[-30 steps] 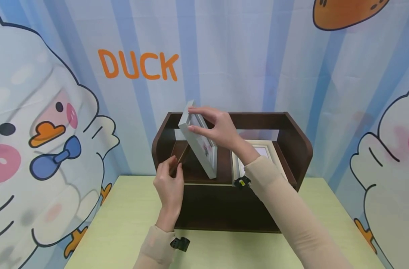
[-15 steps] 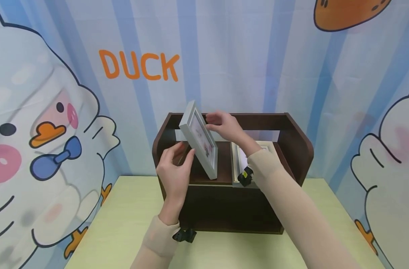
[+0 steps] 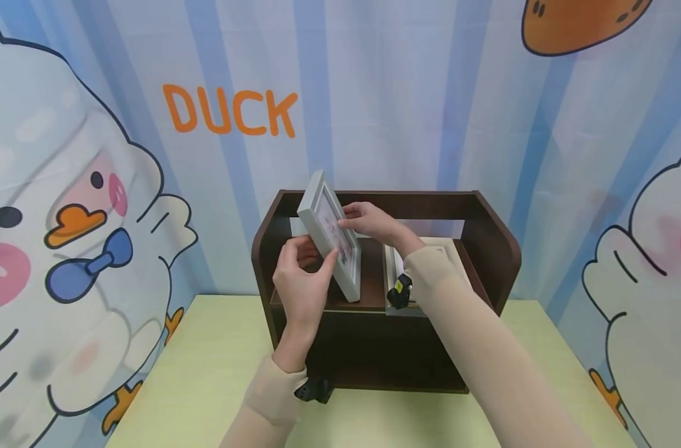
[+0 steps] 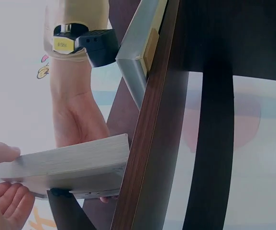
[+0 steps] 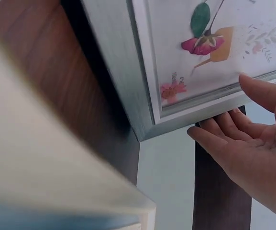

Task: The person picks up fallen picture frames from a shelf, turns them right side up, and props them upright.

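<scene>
A light grey picture frame (image 3: 329, 218) stands leaning on a dark brown shelf (image 3: 385, 348), its pressed-flower picture (image 5: 207, 43) turned to the right. My left hand (image 3: 301, 280) holds its near left edge, thumb on the front, fingers behind. The right hand (image 3: 374, 223) grips the opposite edge; in the right wrist view its thumb lies over the front and its fingers pass behind. A dark stand leg (image 4: 66, 208) reaches down from the frame's back in the left wrist view. Left fingertips are partly hidden in the head view.
On the shelf's right side lies a cream picture frame (image 3: 459, 252), partly covered by the right wrist. The shelf has raised sides and a back rail (image 3: 430, 202). It stands on a pale yellow-green table (image 3: 217, 361), with a duck-print curtain (image 3: 407, 93) behind.
My left hand has moved from a thin brown piece behind the frame onto its near edge. The right hand left the upper edge, then came down to grip lower on the right.
</scene>
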`<move>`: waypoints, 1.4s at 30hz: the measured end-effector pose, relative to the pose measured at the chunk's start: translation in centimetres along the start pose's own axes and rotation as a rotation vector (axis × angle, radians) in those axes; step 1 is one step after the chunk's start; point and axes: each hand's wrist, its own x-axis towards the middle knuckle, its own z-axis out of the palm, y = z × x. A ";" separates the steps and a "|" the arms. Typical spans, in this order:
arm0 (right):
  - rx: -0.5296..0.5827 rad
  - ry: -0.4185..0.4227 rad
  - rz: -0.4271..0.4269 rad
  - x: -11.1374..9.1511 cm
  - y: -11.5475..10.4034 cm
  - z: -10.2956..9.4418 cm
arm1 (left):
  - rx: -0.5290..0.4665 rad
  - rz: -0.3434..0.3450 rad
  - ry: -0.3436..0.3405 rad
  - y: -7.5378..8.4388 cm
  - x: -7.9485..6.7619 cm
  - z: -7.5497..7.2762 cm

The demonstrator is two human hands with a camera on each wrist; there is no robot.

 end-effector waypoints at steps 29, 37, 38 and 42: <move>-0.009 0.104 0.221 -1.3 -0.3 -1.2 | 0.040 -0.020 0.055 -2.1 0.8 -1.3; -0.032 0.099 0.277 -2.7 -0.4 -2.0 | 0.057 -0.059 0.061 -2.5 1.0 -1.2; -0.031 0.098 0.279 -2.8 -0.4 -2.1 | 0.056 -0.059 0.060 -2.5 1.0 -1.1; -0.004 0.097 0.279 -3.5 -0.4 -2.4 | 0.048 -0.066 0.058 -2.5 1.0 -1.0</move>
